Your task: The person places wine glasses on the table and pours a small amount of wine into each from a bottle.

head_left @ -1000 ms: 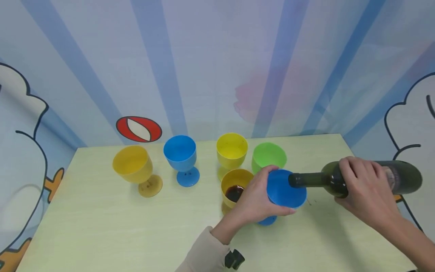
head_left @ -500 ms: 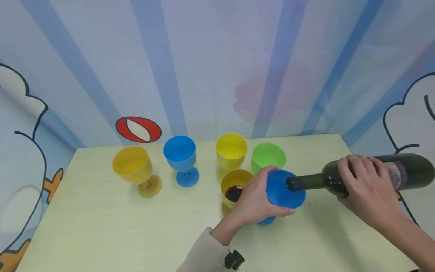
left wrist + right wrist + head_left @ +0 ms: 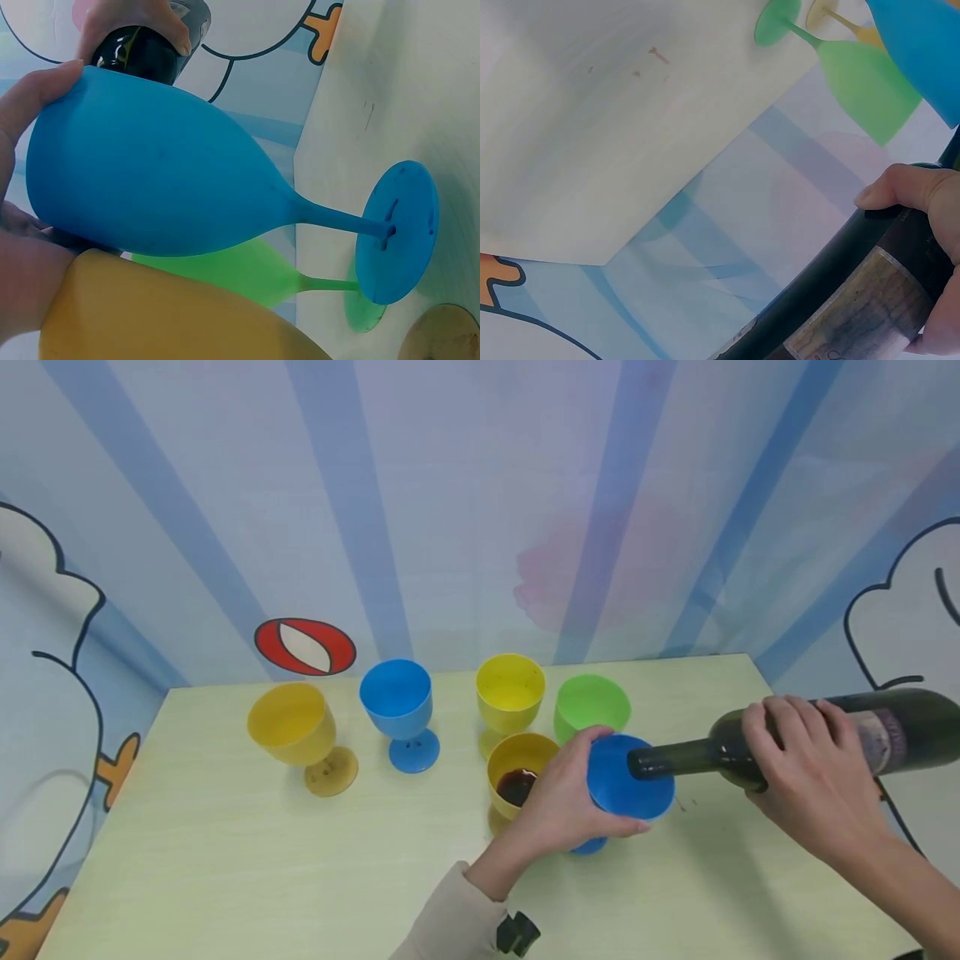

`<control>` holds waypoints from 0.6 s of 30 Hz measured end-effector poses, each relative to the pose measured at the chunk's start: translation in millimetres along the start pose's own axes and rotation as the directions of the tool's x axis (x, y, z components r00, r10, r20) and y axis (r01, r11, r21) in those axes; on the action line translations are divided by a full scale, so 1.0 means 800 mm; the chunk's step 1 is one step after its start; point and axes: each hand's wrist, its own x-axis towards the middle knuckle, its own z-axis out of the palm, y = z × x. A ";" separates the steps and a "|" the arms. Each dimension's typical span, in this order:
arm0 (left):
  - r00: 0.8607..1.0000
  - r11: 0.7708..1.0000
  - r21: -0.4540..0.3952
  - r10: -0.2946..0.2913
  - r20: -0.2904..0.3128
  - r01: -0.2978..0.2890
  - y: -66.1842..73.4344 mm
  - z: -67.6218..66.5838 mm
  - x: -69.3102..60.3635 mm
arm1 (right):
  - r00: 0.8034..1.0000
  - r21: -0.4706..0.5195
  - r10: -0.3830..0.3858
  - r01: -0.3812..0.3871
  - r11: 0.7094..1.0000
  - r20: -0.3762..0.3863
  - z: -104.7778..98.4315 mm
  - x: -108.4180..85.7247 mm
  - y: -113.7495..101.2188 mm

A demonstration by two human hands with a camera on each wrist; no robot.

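Note:
My left hand (image 3: 564, 797) grips a blue goblet (image 3: 630, 789) around its bowl, thumb and fingers on opposite sides. In the left wrist view, the goblet's stem and foot (image 3: 397, 232) show below the bowl. My right hand (image 3: 813, 777) holds a dark green wine bottle (image 3: 911, 731) by its upper body, tipped nearly level. The bottle's mouth lies over the blue bowl. No liquid shows inside that bowl from the head view. Close to my left hand stands an orange-yellow goblet (image 3: 517, 752) with dark liquid in it, partly hidden by the hand.
A green goblet (image 3: 592, 703) stands behind the blue one. Further left are a yellow goblet (image 3: 512, 693), another blue goblet (image 3: 397, 697) and an orange-yellow goblet (image 3: 294, 727) on the pale table (image 3: 225, 860). A printed backdrop (image 3: 465, 510) rises at the table's back edge.
The bottle's base has risen and shifted right, and its mouth has moved slightly left and deeper over the blue goblet. My left hand and the goblets stay nearly the same.

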 end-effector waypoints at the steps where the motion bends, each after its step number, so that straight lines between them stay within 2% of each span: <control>1: 1.000 1.000 -0.001 0.000 0.000 0.000 0.000 0.000 0.000 | 1.000 0.000 -0.001 0.001 1.000 -0.002 0.000 0.000 0.000; 5: 1.000 1.000 -0.005 -0.001 0.003 0.001 -0.001 0.001 0.000 | 1.000 -0.004 -0.008 0.008 1.000 -0.010 0.001 0.001 -0.001; 12: 1.000 1.000 0.006 0.002 0.004 -0.002 -0.002 0.002 0.001 | 0.995 -0.007 -0.024 0.024 1.000 -0.095 0.005 0.004 0.000; 18: 1.000 0.999 0.019 0.026 -0.001 -0.026 -0.001 0.003 0.000 | 0.995 -0.027 -0.035 0.033 0.999 -0.098 0.004 0.004 0.002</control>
